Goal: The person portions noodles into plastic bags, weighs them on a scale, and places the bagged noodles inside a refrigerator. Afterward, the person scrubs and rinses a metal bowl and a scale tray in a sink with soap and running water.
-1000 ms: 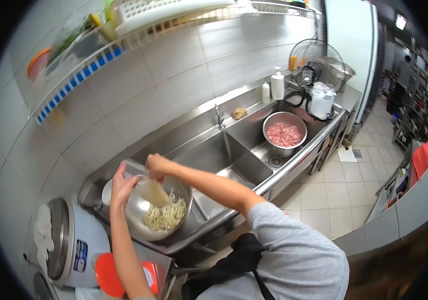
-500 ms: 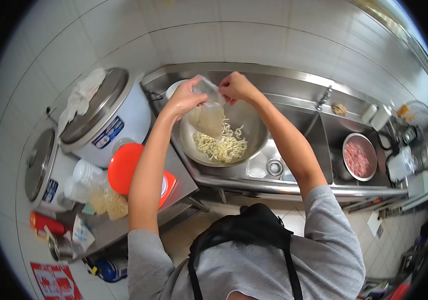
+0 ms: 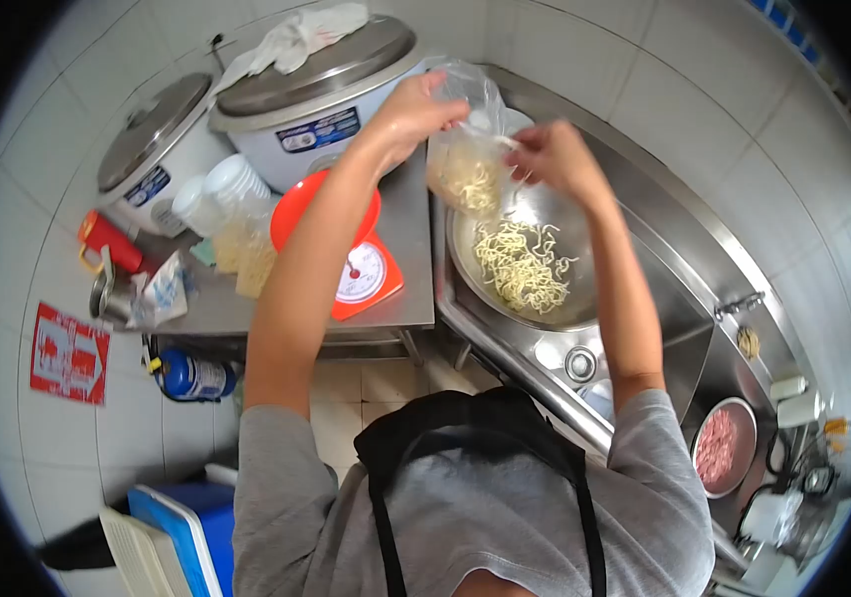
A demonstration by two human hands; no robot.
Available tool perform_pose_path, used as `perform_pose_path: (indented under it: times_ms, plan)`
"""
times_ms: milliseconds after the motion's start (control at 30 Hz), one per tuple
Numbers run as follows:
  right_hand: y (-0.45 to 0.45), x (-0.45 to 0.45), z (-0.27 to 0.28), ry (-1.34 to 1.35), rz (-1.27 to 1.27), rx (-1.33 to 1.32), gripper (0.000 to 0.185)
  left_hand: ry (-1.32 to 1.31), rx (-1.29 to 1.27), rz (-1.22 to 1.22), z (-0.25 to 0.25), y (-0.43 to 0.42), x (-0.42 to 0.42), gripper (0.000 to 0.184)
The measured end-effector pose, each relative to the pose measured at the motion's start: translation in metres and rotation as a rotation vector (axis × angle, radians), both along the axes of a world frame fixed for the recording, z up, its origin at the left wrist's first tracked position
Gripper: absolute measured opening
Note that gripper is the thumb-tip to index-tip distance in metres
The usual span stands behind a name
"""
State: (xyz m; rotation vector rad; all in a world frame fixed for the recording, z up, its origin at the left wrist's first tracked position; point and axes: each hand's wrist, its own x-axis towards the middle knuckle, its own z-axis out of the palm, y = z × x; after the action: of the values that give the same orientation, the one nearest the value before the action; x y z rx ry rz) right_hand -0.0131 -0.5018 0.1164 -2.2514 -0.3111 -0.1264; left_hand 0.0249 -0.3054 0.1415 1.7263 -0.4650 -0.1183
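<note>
My left hand (image 3: 423, 111) grips the upper edge of a clear plastic bag (image 3: 480, 95), raised over the near-left side of a steel bowl. Pale yellow noodles (image 3: 471, 187) lie in the bottom of the bag. Close to the bag's right side, my right hand (image 3: 555, 159) is closed, palm down, with what looks like a few noodle strands hanging from its fingertips. The wide steel bowl (image 3: 584, 316) below both hands holds a loose heap of noodles (image 3: 525, 267).
An orange kitchen scale (image 3: 361, 274) with a red pan stands on the steel table, beside filled bags (image 3: 236, 254) and stacked plastic cups (image 3: 231, 179). Large lidded cookers (image 3: 321, 109) stand behind. To the right are a sink, a tap (image 3: 741, 304) and a bowl of raw meat (image 3: 724, 448).
The view has turned left, bringing the whole scale into sight. My right hand has moved slightly away from the bag's mouth, while my left hand still holds the bag.
</note>
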Motion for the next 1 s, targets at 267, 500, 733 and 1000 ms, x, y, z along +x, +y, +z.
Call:
perform_pose_path:
  times_ms: [267,500,733,1000]
  plan:
    - [0.036,0.018,0.162,-0.431,0.192,0.532,0.015,0.017,0.118,0.069,0.015,0.035,-0.015,0.068]
    - [0.011,0.004,0.204,-0.921,0.028,0.415,0.014,0.009,0.126,0.112,0.009,0.058,-0.018,0.068]
    - [0.001,-0.007,0.142,-0.58,0.135,-0.403,0.054,-0.025,0.125,0.145,0.052,0.078,-0.041,0.069]
    - [0.141,0.082,0.056,-0.213,0.338,0.161,0.02,-0.13,0.393,0.395,0.052,0.12,-0.045,0.057]
